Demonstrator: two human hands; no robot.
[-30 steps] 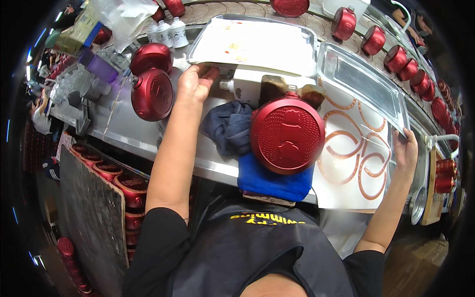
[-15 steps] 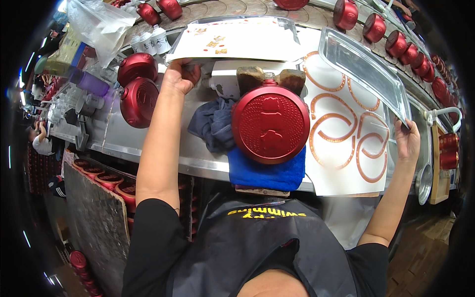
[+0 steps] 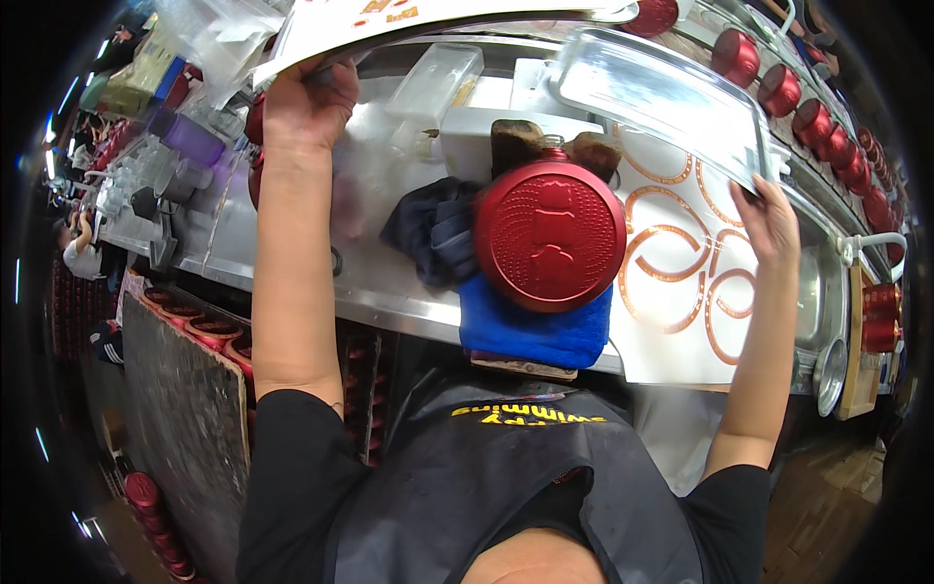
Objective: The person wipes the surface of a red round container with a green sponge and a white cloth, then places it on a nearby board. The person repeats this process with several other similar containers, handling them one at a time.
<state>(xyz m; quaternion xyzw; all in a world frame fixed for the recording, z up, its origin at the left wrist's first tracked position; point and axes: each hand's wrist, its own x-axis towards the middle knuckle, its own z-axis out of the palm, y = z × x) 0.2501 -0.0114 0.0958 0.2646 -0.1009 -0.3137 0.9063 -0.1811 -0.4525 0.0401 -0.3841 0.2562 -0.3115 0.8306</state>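
Note:
My left hand (image 3: 309, 107) is closed on the near edge of a shallow tray (image 3: 409, 37), lifted at the far left. White sheets (image 3: 336, 31) with small orange-and-red prints lie on it. Pinched in my right hand (image 3: 775, 222) is the near corner of a clear rectangular tray (image 3: 671, 92), partly over a white sheet of orange ring-shaped decals (image 3: 671, 350). Between my arms, a red round pan (image 3: 551, 237) rests bottom up on a folded blue cloth (image 3: 535, 331), its stub against a brown two-part block (image 3: 516, 144). A dark crumpled cloth (image 3: 433, 229) touches its left side.
A clear plastic box (image 3: 438, 83) stands behind the dark cloth on the metal table (image 3: 389, 310). Red pans (image 3: 812, 125) line the far right. A metal bowl (image 3: 830, 365) is at right. Stacked red pans (image 3: 216, 333) sit by a dark board (image 3: 185, 399) at lower left.
My left hand has raised the sheet-bearing tray up and leftward, uncovering the clear box. My right hand has shifted the clear tray left and away from me.

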